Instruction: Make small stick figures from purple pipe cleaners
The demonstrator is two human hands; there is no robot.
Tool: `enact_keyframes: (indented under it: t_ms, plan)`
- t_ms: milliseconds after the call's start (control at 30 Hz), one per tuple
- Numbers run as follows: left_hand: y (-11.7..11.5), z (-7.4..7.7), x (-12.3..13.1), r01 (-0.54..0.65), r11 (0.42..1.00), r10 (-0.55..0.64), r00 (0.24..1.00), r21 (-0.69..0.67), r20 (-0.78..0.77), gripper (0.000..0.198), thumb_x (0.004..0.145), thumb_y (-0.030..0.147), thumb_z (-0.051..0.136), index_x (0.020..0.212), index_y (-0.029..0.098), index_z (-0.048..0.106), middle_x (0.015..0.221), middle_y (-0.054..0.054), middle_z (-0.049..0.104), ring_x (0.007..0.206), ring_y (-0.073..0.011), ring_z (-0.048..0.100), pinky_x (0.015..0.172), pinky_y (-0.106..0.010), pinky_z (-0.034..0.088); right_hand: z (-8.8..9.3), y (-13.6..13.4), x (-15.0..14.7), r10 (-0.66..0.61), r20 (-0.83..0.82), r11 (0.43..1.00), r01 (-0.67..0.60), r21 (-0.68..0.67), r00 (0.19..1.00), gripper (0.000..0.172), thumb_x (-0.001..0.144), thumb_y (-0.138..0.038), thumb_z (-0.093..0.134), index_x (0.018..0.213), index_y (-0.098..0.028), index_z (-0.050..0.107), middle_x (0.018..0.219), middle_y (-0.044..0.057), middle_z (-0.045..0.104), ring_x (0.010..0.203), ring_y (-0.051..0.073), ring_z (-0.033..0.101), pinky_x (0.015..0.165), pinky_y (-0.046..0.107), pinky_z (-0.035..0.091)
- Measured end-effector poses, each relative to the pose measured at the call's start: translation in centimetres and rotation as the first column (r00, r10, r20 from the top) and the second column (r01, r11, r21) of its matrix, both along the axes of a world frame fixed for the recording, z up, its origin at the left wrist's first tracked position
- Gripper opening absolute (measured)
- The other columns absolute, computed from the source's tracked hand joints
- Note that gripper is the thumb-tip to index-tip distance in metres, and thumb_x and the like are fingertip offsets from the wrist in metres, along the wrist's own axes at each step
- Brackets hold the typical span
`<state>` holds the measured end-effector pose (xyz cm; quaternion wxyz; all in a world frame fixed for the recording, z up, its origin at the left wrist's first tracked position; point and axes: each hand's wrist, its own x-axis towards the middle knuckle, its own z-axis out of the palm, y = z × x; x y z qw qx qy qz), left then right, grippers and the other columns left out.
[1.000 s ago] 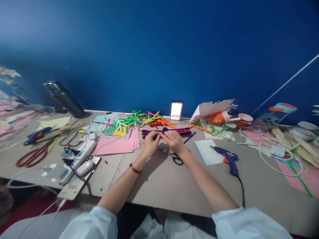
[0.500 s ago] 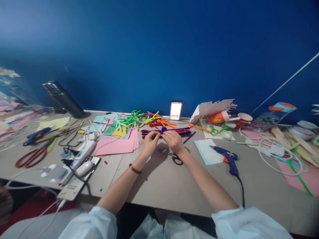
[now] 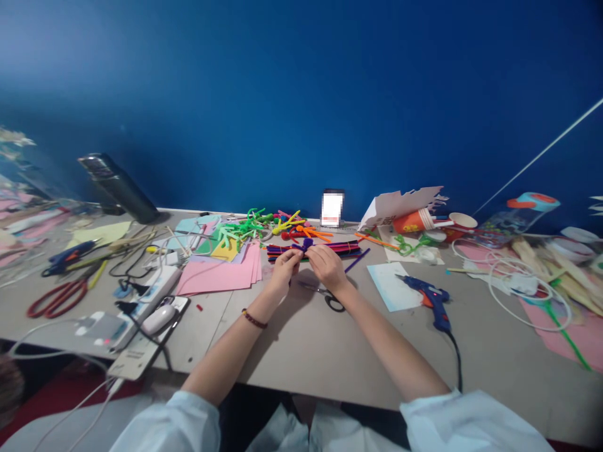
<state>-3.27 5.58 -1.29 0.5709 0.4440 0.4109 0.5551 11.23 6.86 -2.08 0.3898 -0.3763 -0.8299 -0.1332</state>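
Observation:
Between my fingertips is a purple pipe cleaner (image 3: pixel 307 243) bent into a small bunched shape. My left hand (image 3: pixel 286 265) pinches it from the left, and my right hand (image 3: pixel 326 266) grips it from the right; both are closed. Just behind the hands lies a bundle of dark and coloured pipe cleaners (image 3: pixel 347 248). A loose purple pipe cleaner (image 3: pixel 358 259) rests at its right end. Black-handled scissors (image 3: pixel 335 304) lie on the table under my right wrist, partly covered by it.
A blue glue gun (image 3: pixel 436 301) lies at right beside a pale card (image 3: pixel 393 287). Pink paper (image 3: pixel 217 277) and green pipe-cleaner pieces (image 3: pixel 249 225) are left of centre. A power strip (image 3: pixel 155 298) with cables and red-handled scissors (image 3: pixel 59 298) lie farther left. A lit phone (image 3: pixel 332 209) stands behind.
My fingers have shifted slightly around the purple pipe cleaner, and the left fingers are curled a little lower. The things on the table have stayed in place.

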Motion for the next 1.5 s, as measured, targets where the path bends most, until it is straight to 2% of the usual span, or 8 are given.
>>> enact_keyframes:
  t_ms: [267,400,567,700,800,933,1300,1500]
  plan:
    - [-0.4,0.9,0.2,0.197,0.972,-0.166,0.961,-0.129,0.222,0.029,0.065,0.037,0.068,0.066,0.019,0.045,0.049,0.009,0.028,0.039,-0.0038,0.019,0.039,-0.020,0.018,0.0,-0.4,-0.8,0.086,-0.276,0.994,-0.101,-0.042,0.957,0.024,0.090,-0.017,0.040,0.092,-0.017,0.064,0.095,0.010,0.067,0.096,0.020,0.060,0.092,0.038,0.046]
    - [-0.3,0.9,0.0,0.172,0.979,-0.135,0.951,-0.112,0.278,0.030,0.063,0.032,0.073,0.069,0.018,0.047,0.050,0.009,0.032,0.039,-0.0027,0.023,0.039,-0.018,0.017,1.0,-0.5,-1.1,0.078,-0.547,0.958,-0.215,-0.191,0.834,0.016,0.087,-0.024,0.047,0.085,-0.021,0.063,0.090,0.008,0.067,0.094,0.021,0.060,0.087,0.038,0.047]
    - [-0.2,0.7,-0.1,0.136,0.987,-0.110,0.958,-0.084,0.264,0.029,0.062,0.032,0.075,0.071,0.017,0.053,0.048,0.010,0.033,0.038,-0.0021,0.024,0.040,-0.018,0.016,2.0,0.4,-0.5,-0.091,-0.795,0.741,-0.492,-0.457,0.600,0.023,0.081,-0.039,0.055,0.076,-0.019,0.064,0.078,0.005,0.066,0.077,0.020,0.061,0.073,0.032,0.049]
    - [-0.3,0.9,0.0,0.078,0.997,-0.074,0.987,-0.029,0.141,0.027,0.065,0.037,0.073,0.069,0.015,0.057,0.047,0.008,0.035,0.039,-0.0026,0.024,0.041,-0.020,0.014,2.6,0.8,0.1,-0.118,-0.803,0.531,-0.646,-0.548,0.584,0.029,0.070,-0.044,0.069,0.086,-0.019,0.068,0.082,0.003,0.068,0.080,0.020,0.062,0.074,0.033,0.048]
    - [-0.5,1.0,0.1,0.039,0.999,-0.040,0.999,0.031,0.038,0.028,0.067,0.041,0.071,0.070,0.015,0.060,0.046,0.008,0.035,0.041,-0.0033,0.026,0.042,-0.020,0.015,2.9,0.8,0.4,-0.079,-0.798,0.452,-0.692,-0.562,0.597,0.028,0.067,-0.041,0.073,0.084,-0.019,0.071,0.082,0.003,0.069,0.081,0.019,0.062,0.078,0.034,0.047]
    - [-0.4,0.9,0.1,0.034,0.999,-0.036,0.998,0.034,0.049,0.029,0.066,0.040,0.072,0.068,0.015,0.058,0.046,0.008,0.034,0.041,-0.0034,0.026,0.043,-0.020,0.015,2.9,0.7,0.3,-0.112,-0.816,0.442,-0.707,-0.553,0.568,0.025,0.063,-0.038,0.075,0.079,-0.019,0.072,0.078,0.002,0.069,0.077,0.018,0.062,0.079,0.034,0.047]
    - [-0.6,1.4,0.1,0.288,0.944,-0.216,0.907,-0.159,0.361,0.022,0.068,0.030,0.068,0.067,0.013,0.055,0.052,0.007,0.037,0.038,-0.0011,0.022,0.038,-0.018,0.019,2.4,0.8,-0.3,-0.101,-0.822,0.487,-0.693,-0.532,0.561,0.019,0.066,-0.035,0.071,0.073,-0.018,0.070,0.074,0.002,0.069,0.073,0.017,0.061,0.075,0.032,0.047]
    - [-0.6,1.2,0.4,0.071,0.997,-0.071,0.994,-0.004,0.083,0.026,0.068,0.036,0.070,0.077,0.015,0.058,0.055,0.004,0.048,0.046,-0.0059,0.042,0.044,-0.019,0.031,2.8,1.0,0.0,-0.204,-0.797,0.524,-0.624,-0.580,0.569,0.023,0.064,-0.039,0.071,0.072,-0.018,0.071,0.079,0.004,0.070,0.081,0.020,0.062,0.080,0.035,0.046]
